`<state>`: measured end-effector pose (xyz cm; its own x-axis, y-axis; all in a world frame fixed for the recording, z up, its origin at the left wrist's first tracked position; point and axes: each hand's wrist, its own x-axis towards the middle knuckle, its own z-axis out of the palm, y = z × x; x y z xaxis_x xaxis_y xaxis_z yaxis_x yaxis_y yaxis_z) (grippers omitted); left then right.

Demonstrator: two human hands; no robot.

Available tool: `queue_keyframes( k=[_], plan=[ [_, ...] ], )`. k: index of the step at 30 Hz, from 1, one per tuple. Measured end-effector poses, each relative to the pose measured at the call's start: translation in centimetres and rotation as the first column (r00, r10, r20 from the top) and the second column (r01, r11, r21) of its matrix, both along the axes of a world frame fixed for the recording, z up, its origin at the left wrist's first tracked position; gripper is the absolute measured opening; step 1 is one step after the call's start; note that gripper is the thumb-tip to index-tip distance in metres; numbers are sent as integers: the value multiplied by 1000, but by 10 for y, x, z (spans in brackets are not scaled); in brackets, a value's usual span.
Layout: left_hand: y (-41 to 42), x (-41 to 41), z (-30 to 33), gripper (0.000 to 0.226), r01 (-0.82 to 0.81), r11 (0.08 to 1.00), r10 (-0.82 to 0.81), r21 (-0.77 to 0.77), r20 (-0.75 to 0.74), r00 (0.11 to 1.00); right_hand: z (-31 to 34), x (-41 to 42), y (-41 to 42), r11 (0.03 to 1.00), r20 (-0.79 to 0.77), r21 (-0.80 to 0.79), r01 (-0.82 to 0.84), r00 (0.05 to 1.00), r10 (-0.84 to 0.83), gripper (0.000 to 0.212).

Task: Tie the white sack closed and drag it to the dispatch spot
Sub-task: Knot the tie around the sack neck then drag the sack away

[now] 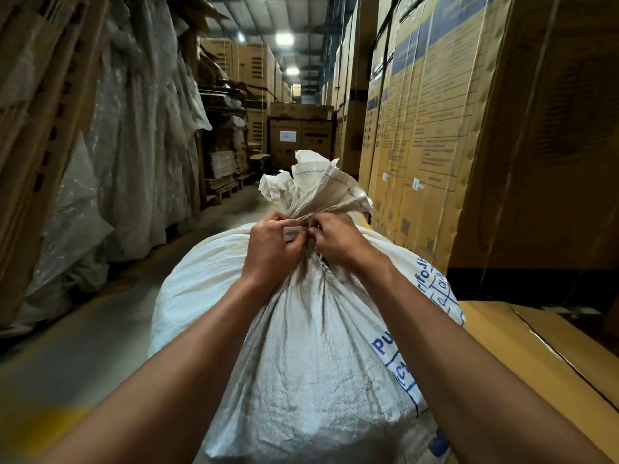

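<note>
Because the big, full white woven plastic sack [301,329] has to be shut before it can be pulled away, its top is bunched into a tight neck, and both hands sit right on that neck. Loose, crumpled cloth from the sack mouth [318,182] sticks up above the hands like a floppy flower.

The sack stands in the middle of the grey warehouse floor [83,346], between hanging clear plastic sheets [134,128] on one side and tall stacked brown cardboard boxes [435,128] on the other. It looks to be touching a flat yellow-brown box [552,356] on the right.

The left hand [271,249] is curled tight, fingers together, squeezing the neck and pinching a small flat grey strip [294,233] at its side. The right hand [338,241] is curled too, its fingertips [313,231] pinched on something thin at the neck. I cannot tell if it is string or the end of the same strip.

My guess is the tying is in the middle, and the dragging has not begun.
</note>
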<state>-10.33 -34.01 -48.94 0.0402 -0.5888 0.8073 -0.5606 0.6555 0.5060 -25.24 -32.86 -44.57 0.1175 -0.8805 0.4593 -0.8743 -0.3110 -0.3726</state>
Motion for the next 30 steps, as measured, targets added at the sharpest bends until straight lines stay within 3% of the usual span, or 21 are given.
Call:
queue_keyframes(
  k=[9,19,30],
  plan=[
    [-7,6,-4,18,-81,994,85,75,-59,995,-4,-4,-1,992,-49,-38,-122,992,120,24],
    [-12,5,-3,20,-80,981,107,175,-151,983,-6,-21,5,989,-66,14,-146,987,147,50],
    [-21,3,-3,25,-5,932,112,362,-277,954,-7,-38,9,987,-88,44,-152,984,155,48]
  ],
)
